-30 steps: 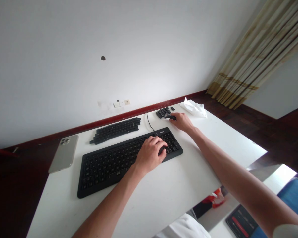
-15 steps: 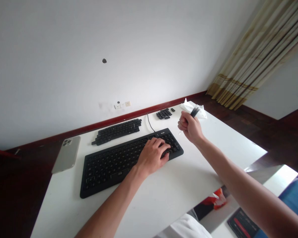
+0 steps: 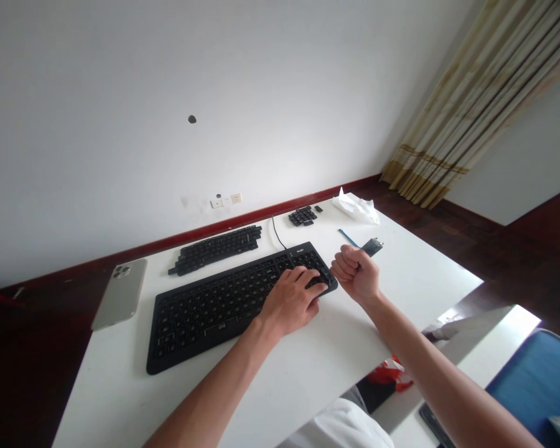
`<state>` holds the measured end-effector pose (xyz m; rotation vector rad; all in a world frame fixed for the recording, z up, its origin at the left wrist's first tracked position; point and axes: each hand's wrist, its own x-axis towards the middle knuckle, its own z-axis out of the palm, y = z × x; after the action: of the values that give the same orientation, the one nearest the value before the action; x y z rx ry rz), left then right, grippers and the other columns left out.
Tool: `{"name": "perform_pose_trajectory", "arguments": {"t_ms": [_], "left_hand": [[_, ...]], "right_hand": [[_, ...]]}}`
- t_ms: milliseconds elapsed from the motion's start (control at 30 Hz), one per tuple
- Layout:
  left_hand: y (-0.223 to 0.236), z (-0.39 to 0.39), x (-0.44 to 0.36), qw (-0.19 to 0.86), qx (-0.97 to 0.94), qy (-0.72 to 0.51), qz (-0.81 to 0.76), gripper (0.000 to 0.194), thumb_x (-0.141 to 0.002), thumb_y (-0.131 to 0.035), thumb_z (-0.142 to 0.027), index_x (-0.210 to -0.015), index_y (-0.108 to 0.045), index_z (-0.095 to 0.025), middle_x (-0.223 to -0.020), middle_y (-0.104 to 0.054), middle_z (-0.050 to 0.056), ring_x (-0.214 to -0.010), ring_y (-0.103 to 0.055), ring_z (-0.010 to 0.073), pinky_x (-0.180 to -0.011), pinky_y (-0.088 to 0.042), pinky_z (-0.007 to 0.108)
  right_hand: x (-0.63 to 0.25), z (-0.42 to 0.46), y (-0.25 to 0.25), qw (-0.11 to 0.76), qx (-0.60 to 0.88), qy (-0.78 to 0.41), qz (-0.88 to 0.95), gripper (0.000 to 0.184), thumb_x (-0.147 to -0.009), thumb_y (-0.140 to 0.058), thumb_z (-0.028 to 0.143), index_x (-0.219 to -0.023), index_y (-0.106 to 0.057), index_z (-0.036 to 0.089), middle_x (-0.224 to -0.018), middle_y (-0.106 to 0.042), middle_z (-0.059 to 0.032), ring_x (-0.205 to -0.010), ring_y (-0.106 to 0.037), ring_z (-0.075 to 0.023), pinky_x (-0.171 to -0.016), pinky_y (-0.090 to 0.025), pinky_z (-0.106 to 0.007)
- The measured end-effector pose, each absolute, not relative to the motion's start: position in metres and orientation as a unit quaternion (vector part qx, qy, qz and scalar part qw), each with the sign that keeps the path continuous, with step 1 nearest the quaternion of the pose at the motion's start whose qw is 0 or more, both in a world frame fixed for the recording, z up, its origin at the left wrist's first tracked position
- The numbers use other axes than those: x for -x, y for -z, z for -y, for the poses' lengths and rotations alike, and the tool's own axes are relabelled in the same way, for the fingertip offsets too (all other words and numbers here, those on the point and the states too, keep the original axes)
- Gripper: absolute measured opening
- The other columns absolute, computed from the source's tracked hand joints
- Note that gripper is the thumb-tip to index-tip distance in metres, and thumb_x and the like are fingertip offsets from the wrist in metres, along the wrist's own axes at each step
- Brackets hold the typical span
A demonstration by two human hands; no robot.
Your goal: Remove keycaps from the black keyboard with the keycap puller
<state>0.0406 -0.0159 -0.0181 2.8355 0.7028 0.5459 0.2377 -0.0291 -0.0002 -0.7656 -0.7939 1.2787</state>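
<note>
The keyboard (image 3: pixel 205 311) is lying on the table (image 3: pixel 270 379), 2 groups of keys (image 3: pixel 219 247) sitting behind it. The left hand (image 3: pixel 293 301) is resting on its right end, fingers bent; any grip I cannot tell. The right hand (image 3: pixel 357 272) is clenching a tool (image 3: pixel 372 247) nearby.

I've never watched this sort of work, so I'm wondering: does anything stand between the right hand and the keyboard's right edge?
Nothing visible stands between the right hand, closed around a dark tool, and the keyboard's right edge. The left hand, though, covers part of the keyboard near that end.
</note>
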Motion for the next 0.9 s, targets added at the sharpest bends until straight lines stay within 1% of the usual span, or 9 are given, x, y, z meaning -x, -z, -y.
{"name": "perform_pose_trajectory", "arguments": {"t_ms": [133, 267, 433, 533, 633, 733, 833, 900], "left_hand": [[0.021, 0.016, -0.041, 0.083, -0.947, -0.190, -0.245, 0.039, -0.095, -0.068, -0.020, -0.133, -0.069, -0.027, -0.142, -0.064, 0.006, -0.130, -0.056, 0.0299, -0.106, -0.051, 0.048], [0.024, 0.016, -0.042, 0.089, -0.942, -0.195, -0.258, 0.040, -0.093, -0.070, -0.021, -0.133, -0.071, -0.029, -0.139, -0.065, 0.007, -0.128, -0.057, 0.0300, -0.106, -0.052, 0.048], [0.027, 0.016, -0.042, 0.094, -0.936, -0.213, -0.264, 0.039, -0.092, -0.072, -0.021, -0.131, -0.072, -0.029, -0.135, -0.067, 0.007, -0.126, -0.057, 0.0301, -0.108, -0.053, 0.049], [0.028, 0.016, -0.043, 0.097, -0.933, -0.219, -0.268, 0.040, -0.091, -0.073, -0.020, -0.130, -0.073, -0.029, -0.134, -0.067, 0.007, -0.126, -0.057, 0.0300, -0.107, -0.053, 0.049], [0.027, 0.017, -0.043, 0.097, -0.932, -0.220, -0.271, 0.040, -0.091, -0.073, -0.019, -0.129, -0.072, -0.030, -0.133, -0.067, 0.007, -0.125, -0.057, 0.0298, -0.107, -0.054, 0.048], [0.027, 0.017, -0.043, 0.095, -0.932, -0.220, -0.271, 0.039, -0.092, -0.071, -0.020, -0.130, -0.072, -0.030, -0.134, -0.067, 0.006, -0.124, -0.057, 0.0296, -0.106, -0.053, 0.047], [0.025, 0.017, -0.042, 0.095, -0.933, -0.217, -0.271, 0.038, -0.092, -0.071, -0.020, -0.129, -0.073, -0.030, -0.134, -0.068, 0.005, -0.125, -0.057, 0.0297, -0.106, -0.053, 0.047], [0.024, 0.016, -0.042, 0.097, -0.937, -0.211, -0.262, 0.038, -0.093, -0.070, -0.020, -0.129, -0.072, -0.029, -0.134, -0.069, 0.004, -0.124, -0.057, 0.0297, -0.105, -0.052, 0.047]], "right_hand": [[-0.237, 0.027, 0.004, 0.645, 0.324, -0.574, 0.387, 0.045, -0.079, -0.066, 0.032, -0.053, -0.031, 0.023, -0.047, -0.027, 0.0061, -0.041, -0.015, -0.0084, -0.041, -0.012, -0.027], [-0.233, 0.027, 0.011, 0.636, 0.324, -0.566, 0.411, 0.048, -0.080, -0.069, 0.033, -0.050, -0.032, 0.023, -0.047, -0.026, 0.0063, -0.041, -0.016, -0.0075, -0.042, -0.010, -0.027], [-0.232, 0.025, 0.013, 0.644, 0.332, -0.552, 0.412, 0.049, -0.083, -0.069, 0.035, -0.051, -0.034, 0.023, -0.046, -0.025, 0.0065, -0.041, -0.015, -0.0080, -0.043, -0.010, -0.028], [-0.231, 0.026, 0.014, 0.651, 0.342, -0.537, 0.413, 0.051, -0.085, -0.069, 0.035, -0.051, -0.033, 0.024, -0.047, -0.023, 0.0064, -0.042, -0.020, -0.0097, -0.044, -0.013, -0.029], [-0.230, 0.030, 0.017, 0.658, 0.361, -0.530, 0.396, 0.047, -0.085, -0.068, 0.033, -0.053, -0.036, 0.025, -0.048, -0.024, 0.0058, -0.044, -0.026, -0.0118, -0.045, -0.019, -0.030], [-0.228, 0.031, 0.018, 0.658, 0.375, -0.537, 0.372, 0.040, -0.083, -0.067, 0.031, -0.055, -0.039, 0.025, -0.047, -0.027, 0.0058, -0.044, -0.023, -0.0114, -0.045, -0.017, -0.029], [-0.226, 0.028, 0.018, 0.666, 0.381, -0.544, 0.340, 0.037, -0.083, -0.064, 0.030, -0.055, -0.040, 0.024, -0.047, -0.025, 0.0066, -0.044, -0.018, -0.0103, -0.044, -0.014, -0.029], [-0.227, 0.024, 0.018, 0.666, 0.382, -0.548, 0.331, 0.034, -0.084, -0.062, 0.029, -0.056, -0.043, 0.023, -0.046, -0.025, 0.0069, -0.043, -0.018, -0.0096, -0.044, -0.013, -0.028]]}}
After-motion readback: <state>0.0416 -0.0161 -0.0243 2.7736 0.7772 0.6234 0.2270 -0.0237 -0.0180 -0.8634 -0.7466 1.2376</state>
